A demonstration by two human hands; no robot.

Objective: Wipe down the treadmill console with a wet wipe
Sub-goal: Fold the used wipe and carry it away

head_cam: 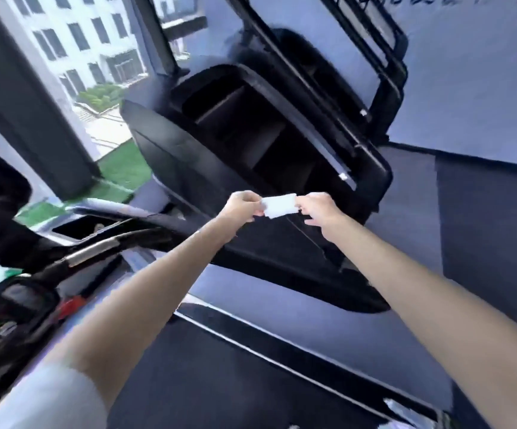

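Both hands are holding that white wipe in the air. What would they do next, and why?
Probably lower the wipe onto the console just behind it. The left hand and right hand each pinch an end, and it is not yet touching any surface.

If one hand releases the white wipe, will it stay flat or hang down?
Probably hang down: the wipe looks thin, stretched only between the left hand and the right hand. It seems very light, since fingertip pinches hold it. Wetness cannot be seen.
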